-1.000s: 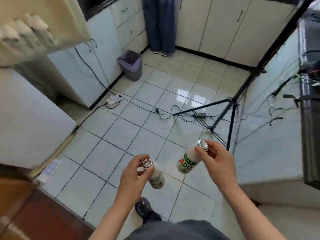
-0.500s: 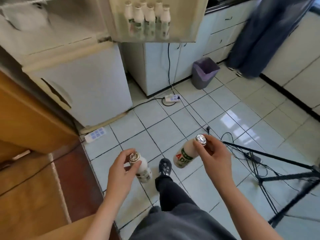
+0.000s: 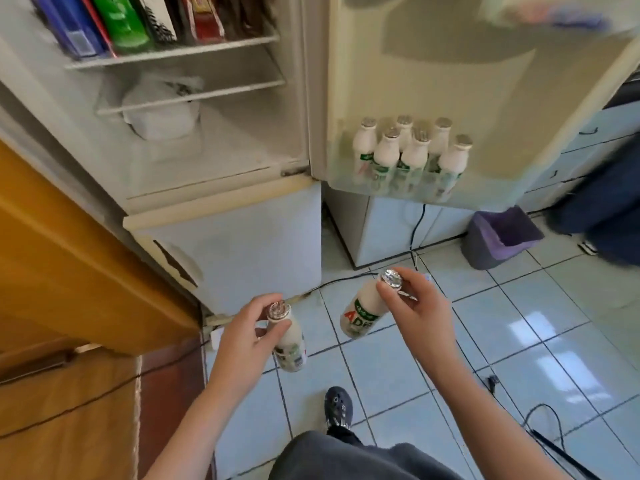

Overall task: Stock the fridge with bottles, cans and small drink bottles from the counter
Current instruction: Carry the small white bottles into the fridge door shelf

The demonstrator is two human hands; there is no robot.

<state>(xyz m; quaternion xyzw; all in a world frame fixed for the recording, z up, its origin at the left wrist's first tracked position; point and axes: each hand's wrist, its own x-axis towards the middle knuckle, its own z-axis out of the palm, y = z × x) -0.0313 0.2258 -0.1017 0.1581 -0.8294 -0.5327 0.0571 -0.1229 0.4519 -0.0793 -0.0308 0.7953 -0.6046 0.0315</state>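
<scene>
My left hand (image 3: 244,336) pinches the foil-capped neck of a small white drink bottle (image 3: 290,344) that hangs below it. A second small white bottle (image 3: 363,311) with a green and red label is held the same way by my right hand (image 3: 415,313). Both hang over the tiled floor in front of the open fridge (image 3: 214,140). The fridge door's lower shelf (image 3: 391,187) holds several identical white bottles (image 3: 412,152), upright in two rows.
Colourful packages (image 3: 121,26) stand on the fridge's top wire shelf, a white bag (image 3: 159,112) below them. A wooden door (image 3: 69,258) is at the left. A purple-lined bin (image 3: 498,237) stands at the right. Cables run across the floor. My shoe (image 3: 338,407) is below.
The view has swung from the kitchen floor and tripod round and up to the open fridge, which is now close. Both hands keep the same hold on their bottles.
</scene>
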